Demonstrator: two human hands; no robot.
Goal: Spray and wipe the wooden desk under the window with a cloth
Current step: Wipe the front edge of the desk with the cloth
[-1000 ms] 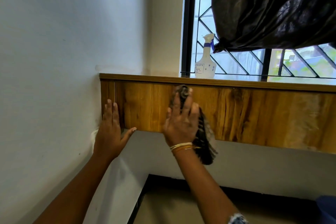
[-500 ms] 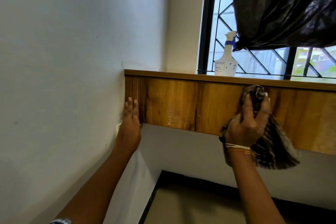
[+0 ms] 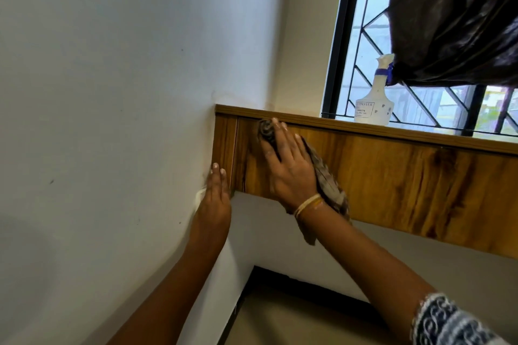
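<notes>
The wooden desk shows its brown front panel under the window, running from the left wall to the right edge. My right hand presses a dark patterned cloth flat against the panel near its left end; the cloth hangs down past my wrist. My left hand rests flat, fingers together, against the desk's left corner where it meets the wall. A white spray bottle with a blue collar stands on the desk top by the window.
A white wall closes off the left side. The window has a black frame and grille, with a dark bunched curtain hanging over its upper right. Below the desk are a pale wall and floor.
My right hand has swept the cloth leftward along the panel, from mid-panel to its left end. The left hand stays at the corner. The view has shifted left.
</notes>
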